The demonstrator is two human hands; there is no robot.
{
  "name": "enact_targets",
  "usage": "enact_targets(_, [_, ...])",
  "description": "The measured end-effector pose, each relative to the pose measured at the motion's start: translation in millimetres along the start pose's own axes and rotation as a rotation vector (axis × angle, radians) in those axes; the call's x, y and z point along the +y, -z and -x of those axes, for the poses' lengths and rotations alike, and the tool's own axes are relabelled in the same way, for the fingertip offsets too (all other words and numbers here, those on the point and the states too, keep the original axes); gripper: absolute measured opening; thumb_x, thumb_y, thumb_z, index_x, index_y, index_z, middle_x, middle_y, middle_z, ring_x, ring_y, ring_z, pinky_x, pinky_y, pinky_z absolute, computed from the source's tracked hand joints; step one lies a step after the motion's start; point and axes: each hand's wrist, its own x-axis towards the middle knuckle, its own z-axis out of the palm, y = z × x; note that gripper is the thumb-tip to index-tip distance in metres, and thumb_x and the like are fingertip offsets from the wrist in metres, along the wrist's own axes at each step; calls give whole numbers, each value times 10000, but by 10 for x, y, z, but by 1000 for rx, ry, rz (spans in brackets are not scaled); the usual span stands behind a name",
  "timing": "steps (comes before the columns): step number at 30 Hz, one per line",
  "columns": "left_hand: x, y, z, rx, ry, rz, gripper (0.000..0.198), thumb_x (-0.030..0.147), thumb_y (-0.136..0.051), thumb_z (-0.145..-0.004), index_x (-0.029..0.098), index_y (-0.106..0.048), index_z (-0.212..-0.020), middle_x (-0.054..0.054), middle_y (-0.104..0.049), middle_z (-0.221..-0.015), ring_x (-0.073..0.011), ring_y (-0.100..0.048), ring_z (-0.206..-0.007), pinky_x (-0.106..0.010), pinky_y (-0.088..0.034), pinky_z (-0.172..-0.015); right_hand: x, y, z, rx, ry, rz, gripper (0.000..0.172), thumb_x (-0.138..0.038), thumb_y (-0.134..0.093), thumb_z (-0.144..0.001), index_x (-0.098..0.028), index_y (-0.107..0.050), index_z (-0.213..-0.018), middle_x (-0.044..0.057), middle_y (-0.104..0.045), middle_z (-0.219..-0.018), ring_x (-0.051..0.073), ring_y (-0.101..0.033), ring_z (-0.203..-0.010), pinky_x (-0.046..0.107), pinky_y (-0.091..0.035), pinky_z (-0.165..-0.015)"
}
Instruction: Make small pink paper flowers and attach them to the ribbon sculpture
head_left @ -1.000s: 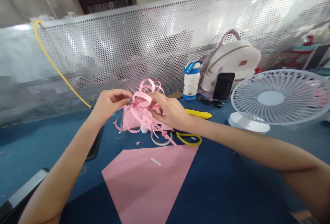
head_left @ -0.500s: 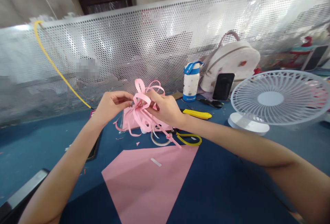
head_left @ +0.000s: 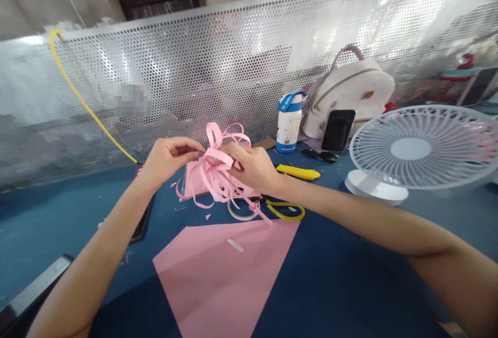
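Observation:
A bunch of curled pink paper strips (head_left: pixel 218 164) hangs in the air above the blue table, held between both my hands. My left hand (head_left: pixel 167 159) pinches the bunch from the left with thumb and fingers closed. From the right, my right hand (head_left: pixel 252 167) grips the strips with fingers pressed together. Loose strip ends dangle down toward a tape ring (head_left: pixel 243 211). A large pink paper sheet (head_left: pixel 225 270) lies flat on the table in front of me.
Yellow-handled scissors (head_left: pixel 286 209) and a yellow utility knife (head_left: pixel 298 173) lie behind my right hand. A water bottle (head_left: pixel 288 123), a white bag (head_left: pixel 352 94), a phone (head_left: pixel 337 129) and a white fan (head_left: pixel 422 149) stand at the right. A perforated metal screen (head_left: pixel 233 68) closes the back.
The loops of the strip bunch have been drawn in tighter and lower between my hands. Both hands stay at nearly the same spot.

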Motion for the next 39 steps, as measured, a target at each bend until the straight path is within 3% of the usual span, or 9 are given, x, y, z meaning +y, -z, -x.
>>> enact_targets(15, [4,4,-14,-15,-18,21,102,253,-809,-677,216,-813,-773,-54,-806,-849,-218,-753,-830,-321,-624,-819,41,1,132,25,79,9,124,-204,-559,-980,-227,-645,-1067,-26,-736,-789,112,-614,-604,235,-366,-570])
enact_targets(29, [-68,48,-34,12,-12,23,139,267,-835,-682,207,-815,-806,-55,-798,-830,-196,-736,-765,-301,-614,-765,53,5,203,-60,65,21,142,-250,-531,-1011,-227,-664,-1055,-20,-731,-764,125,-622,-619,240,-342,-572])
enact_targets(34, [-82,48,-38,6,1,24,160,288,-840,-669,210,-812,-806,-62,-798,-846,-209,-732,-774,-320,-617,-771,54,12,197,-45,104,-9,119,-211,-540,-1003,-218,-642,-1065,-9,-761,-871,123,-644,-651,244,-355,-573])
enact_targets(39, [-130,89,-64,-15,-17,15,178,317,-826,-700,201,-805,-833,-64,-794,-864,-197,-726,-786,-298,-606,-773,-25,98,251,-36,111,8,196,-151,-527,-970,-208,-591,-1145,69,-731,-1216,142,-683,-778,246,-400,-550])
